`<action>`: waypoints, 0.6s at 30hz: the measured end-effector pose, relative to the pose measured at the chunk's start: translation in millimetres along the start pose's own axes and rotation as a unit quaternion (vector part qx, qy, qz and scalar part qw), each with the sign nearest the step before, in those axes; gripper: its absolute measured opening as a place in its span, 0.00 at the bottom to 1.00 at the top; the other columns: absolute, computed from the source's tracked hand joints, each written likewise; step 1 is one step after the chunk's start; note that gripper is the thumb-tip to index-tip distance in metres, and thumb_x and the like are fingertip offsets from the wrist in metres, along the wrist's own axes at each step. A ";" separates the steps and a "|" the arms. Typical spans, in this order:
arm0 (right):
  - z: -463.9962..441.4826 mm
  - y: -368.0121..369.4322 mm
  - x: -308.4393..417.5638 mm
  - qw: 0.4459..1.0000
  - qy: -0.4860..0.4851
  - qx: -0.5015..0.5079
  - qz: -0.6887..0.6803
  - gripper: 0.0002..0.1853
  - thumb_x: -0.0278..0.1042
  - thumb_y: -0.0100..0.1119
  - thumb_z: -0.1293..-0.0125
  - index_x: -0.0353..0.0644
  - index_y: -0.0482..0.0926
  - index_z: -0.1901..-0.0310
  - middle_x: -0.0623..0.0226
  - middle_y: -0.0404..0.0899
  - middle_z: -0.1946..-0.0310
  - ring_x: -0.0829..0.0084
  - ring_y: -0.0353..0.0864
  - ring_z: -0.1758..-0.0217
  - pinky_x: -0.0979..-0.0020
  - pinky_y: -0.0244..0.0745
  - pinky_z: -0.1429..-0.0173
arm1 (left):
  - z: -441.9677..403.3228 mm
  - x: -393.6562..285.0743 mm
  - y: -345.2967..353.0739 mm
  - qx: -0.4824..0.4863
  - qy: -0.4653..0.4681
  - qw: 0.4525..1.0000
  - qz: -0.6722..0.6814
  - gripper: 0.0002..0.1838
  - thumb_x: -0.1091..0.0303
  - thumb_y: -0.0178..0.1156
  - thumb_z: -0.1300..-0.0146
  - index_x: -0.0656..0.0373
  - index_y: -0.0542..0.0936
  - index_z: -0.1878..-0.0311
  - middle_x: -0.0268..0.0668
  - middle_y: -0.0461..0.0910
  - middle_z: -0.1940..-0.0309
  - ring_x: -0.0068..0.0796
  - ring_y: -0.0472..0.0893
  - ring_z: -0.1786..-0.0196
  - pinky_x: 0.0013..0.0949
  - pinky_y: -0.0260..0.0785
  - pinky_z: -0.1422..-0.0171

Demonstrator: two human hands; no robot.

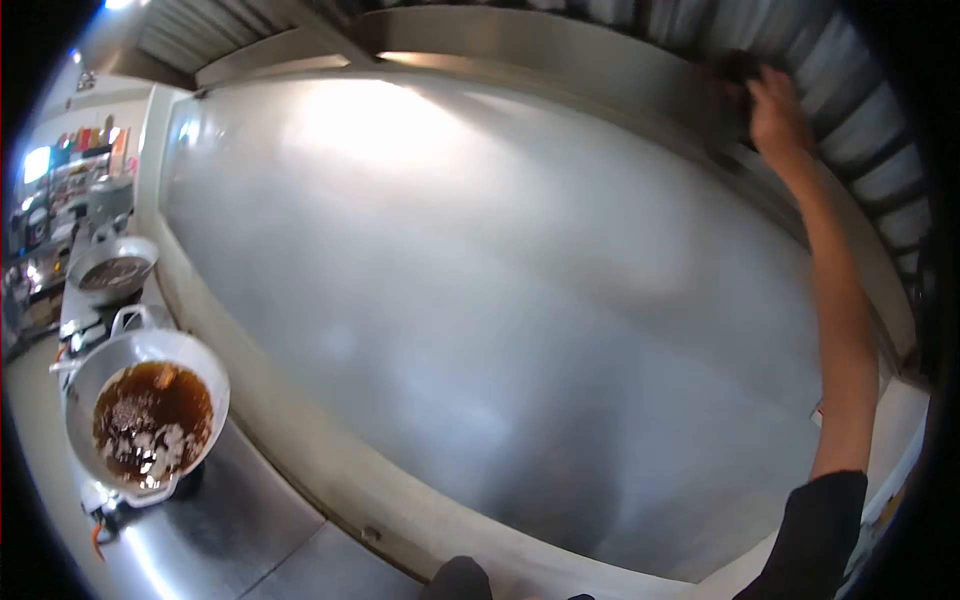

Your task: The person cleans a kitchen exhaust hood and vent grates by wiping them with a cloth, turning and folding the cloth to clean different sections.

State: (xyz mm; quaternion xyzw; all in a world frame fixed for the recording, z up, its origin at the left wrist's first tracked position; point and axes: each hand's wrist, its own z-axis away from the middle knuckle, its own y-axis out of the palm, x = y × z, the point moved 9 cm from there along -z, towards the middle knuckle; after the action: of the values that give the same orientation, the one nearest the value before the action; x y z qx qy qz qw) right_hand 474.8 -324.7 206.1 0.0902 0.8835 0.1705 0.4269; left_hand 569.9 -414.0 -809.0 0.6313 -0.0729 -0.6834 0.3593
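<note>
At the upper right, my right hand (778,118) is raised on a bare forearm below a dark sleeve. Its fingers are closed on a dark, blurred object (738,85) that I cannot make out, against the lower edge of the metal hood (560,50). Behind and below the arm spreads a large, shiny metal wall panel (450,270). My left hand is out of view.
On the left, a large white pan (205,355) holding brown liquid stands over a burner on the steel counter (240,520). A second pan (145,250) of dark liquid is farther back, near shelves (75,185) with several items.
</note>
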 end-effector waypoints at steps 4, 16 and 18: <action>35.7 -25.0 -21.7 0.993 -0.055 -0.032 -0.103 0.11 0.24 0.54 0.32 0.28 0.79 0.52 0.45 0.78 0.49 0.46 0.77 0.46 0.51 0.72 0.37 | -32.2 17.4 11.5 -0.020 0.059 0.997 0.041 0.20 0.61 0.60 0.27 0.52 0.73 0.35 0.31 0.75 0.52 0.26 0.77 0.49 0.38 0.73 0.43; 179.7 -209.5 83.4 0.963 -0.095 0.216 -0.131 0.17 0.37 0.53 0.25 0.27 0.80 0.51 0.38 0.78 0.52 0.40 0.77 0.48 0.48 0.71 0.39 | -39.5 9.4 28.8 -0.129 0.056 0.975 0.173 0.36 0.39 0.60 0.36 0.46 0.68 0.30 0.39 0.73 0.51 0.35 0.77 0.53 0.41 0.72 0.50; 213.3 -224.3 86.6 0.950 -0.104 0.268 -0.119 0.19 0.39 0.53 0.24 0.29 0.80 0.48 0.39 0.77 0.50 0.41 0.76 0.46 0.47 0.70 0.38 | -31.3 3.1 31.7 -0.160 0.041 0.972 0.169 0.28 0.43 0.58 0.32 0.48 0.72 0.35 0.36 0.74 0.55 0.31 0.77 0.54 0.38 0.74 0.50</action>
State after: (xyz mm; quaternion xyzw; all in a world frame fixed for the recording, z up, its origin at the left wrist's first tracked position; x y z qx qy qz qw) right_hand 585.5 -458.1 -64.6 0.1125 0.8516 -0.1345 0.4939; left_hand 611.4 -428.0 -799.9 0.5714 -0.0537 -0.5893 0.5686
